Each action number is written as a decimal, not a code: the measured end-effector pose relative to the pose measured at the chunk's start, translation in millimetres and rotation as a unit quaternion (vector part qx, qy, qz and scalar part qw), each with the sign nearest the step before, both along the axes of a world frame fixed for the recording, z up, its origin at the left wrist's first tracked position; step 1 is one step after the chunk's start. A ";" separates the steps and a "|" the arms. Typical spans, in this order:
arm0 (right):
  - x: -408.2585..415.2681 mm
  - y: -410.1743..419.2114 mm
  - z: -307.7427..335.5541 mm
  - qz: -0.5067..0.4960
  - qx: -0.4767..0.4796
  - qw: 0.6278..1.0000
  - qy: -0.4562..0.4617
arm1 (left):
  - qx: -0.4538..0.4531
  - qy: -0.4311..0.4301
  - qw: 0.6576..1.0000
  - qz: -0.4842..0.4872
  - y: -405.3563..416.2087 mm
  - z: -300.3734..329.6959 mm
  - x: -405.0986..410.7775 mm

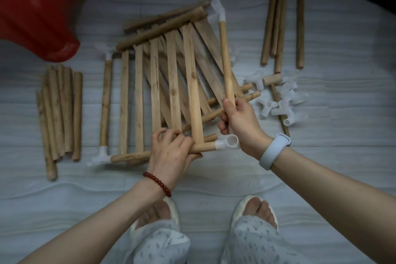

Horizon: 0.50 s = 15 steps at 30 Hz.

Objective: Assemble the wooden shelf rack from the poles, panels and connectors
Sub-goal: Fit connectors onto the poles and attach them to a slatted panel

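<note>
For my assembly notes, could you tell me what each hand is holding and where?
The right hand grips the lower end of an upright pole capped by a white connector. The left hand grips the front pole near its right end.

No readable text, labels, brands, numbers or signs anywhere in the head view. Nothing legible on any visible surface; the wristband face shows no digits.
</note>
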State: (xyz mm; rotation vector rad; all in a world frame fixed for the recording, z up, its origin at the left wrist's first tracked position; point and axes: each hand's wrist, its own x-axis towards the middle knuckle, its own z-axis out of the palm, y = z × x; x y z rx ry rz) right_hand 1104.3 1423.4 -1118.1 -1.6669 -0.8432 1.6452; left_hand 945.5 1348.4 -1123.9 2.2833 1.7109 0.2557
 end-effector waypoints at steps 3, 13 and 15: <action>-5.5 29.1 26.5 0.052 -0.003 0.997 -0.055 | 0.027 -0.003 0.998 -0.056 15.8 28.0 -5.5; -23.1 79.5 233.2 0.172 0.040 0.973 -0.147 | 0.183 -0.010 0.982 -0.037 55.7 206.0 -35.0; -15.2 70.9 276.2 0.207 0.074 0.954 -0.204 | 0.202 -0.025 0.979 -0.025 57.4 240.5 -40.2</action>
